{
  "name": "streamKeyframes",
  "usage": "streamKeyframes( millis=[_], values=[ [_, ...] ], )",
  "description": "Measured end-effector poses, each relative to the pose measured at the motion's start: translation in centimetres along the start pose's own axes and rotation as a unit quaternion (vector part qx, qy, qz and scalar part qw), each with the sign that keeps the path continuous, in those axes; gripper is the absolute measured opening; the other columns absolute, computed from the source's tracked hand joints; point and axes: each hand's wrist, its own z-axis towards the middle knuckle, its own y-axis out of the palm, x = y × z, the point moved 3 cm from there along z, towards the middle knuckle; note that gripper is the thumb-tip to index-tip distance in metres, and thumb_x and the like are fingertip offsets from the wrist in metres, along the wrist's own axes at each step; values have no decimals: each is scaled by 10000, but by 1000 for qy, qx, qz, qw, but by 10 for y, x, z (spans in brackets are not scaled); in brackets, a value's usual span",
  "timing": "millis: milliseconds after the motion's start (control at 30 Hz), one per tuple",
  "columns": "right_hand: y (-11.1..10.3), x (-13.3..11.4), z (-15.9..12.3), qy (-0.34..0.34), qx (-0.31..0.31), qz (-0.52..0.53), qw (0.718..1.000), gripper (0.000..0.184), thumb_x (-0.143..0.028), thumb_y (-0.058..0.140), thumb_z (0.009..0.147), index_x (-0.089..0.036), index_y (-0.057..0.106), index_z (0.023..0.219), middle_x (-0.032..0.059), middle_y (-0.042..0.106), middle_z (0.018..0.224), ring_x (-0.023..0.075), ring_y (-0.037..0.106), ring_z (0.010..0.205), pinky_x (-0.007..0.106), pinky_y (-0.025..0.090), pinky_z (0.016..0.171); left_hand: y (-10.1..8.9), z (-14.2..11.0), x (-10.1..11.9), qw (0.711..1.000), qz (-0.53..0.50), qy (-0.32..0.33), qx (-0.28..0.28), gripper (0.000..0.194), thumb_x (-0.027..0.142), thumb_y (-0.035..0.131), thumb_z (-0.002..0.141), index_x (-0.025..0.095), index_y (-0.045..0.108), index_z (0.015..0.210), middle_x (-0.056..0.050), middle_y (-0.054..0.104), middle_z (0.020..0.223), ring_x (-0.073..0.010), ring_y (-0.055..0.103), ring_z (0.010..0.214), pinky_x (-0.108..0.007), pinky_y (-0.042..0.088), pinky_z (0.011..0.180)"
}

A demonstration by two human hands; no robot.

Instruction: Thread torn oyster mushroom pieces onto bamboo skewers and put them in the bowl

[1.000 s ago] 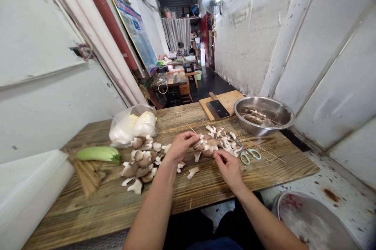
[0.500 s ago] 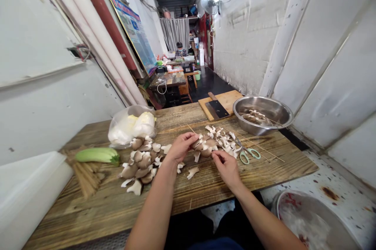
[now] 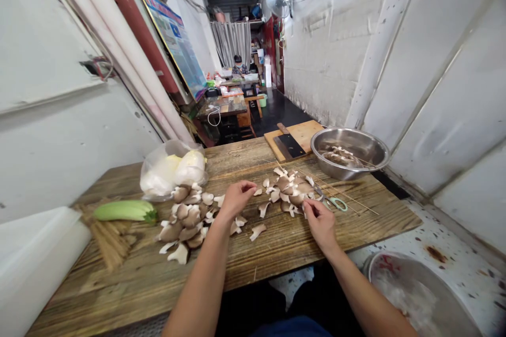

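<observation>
Torn oyster mushroom pieces (image 3: 290, 186), brown-capped with white stems, lie in a loose heap between my hands. My left hand (image 3: 238, 199) is raised just left of this heap, thumb and fingers pinched; whatever is between the tips is too small to make out. At the heap's right edge my right hand (image 3: 322, 223) pinches a mushroom piece, mostly hidden by the fingers. Behind it are scissors (image 3: 339, 203) with pale green handles, partly covered. Thin wooden skewers (image 3: 358, 199) lie to the right. A second mushroom pile (image 3: 190, 221) sits left of my left forearm.
A steel bowl (image 3: 381, 160) with skewered mushrooms stands back right, beside a cleaver (image 3: 290, 145) on a cutting board (image 3: 308, 134). Leftward are a bagged bundle (image 3: 174, 171), a green gourd (image 3: 124, 211) on sticks, and a plastic roll (image 3: 43, 263). Another person (image 3: 239, 67) sits far back.
My hands have moved apart, the left slightly leftward and the right rightward. The skewer tip that showed at my left fingers is no longer visible there. My right hand now covers part of the scissors.
</observation>
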Motion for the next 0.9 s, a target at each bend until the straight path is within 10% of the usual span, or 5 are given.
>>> streamKeyframes(
  millis=[233,433,733,900],
  values=[
    [-1,0,-6,-34,26,-6,999,231,-315,523,842,-157,688,874,64,702,818,176,636,720,295,498,679,4,23,-25,952,290,94,-21,231,108,575,657,178,709,831,-126,670,937,-253,573,903,-329,374,838],
    [0,2,-5,-42,19,-6,999,215,-292,511,856,-169,679,903,64,698,847,176,635,757,300,499,706,8,31,-42,941,319,88,-74,258,122,565,659,189,702,868,-107,680,896,-223,578,827,-301,388,773],
    [1,-1,-7,-60,12,-18,998,220,-286,496,861,-181,684,907,66,698,859,181,639,782,314,506,727,3,32,-43,997,-56,-16,56,193,303,701,618,170,686,757,-29,632,659,-150,533,618,-257,384,626],
    [2,-5,-5,-75,2,-33,997,215,-263,489,862,-182,685,894,78,695,866,187,634,793,330,500,748,12,28,-41,892,-421,-161,19,231,233,722,644,149,642,844,-1,610,669,-80,527,570,-202,442,571]
  ],
)
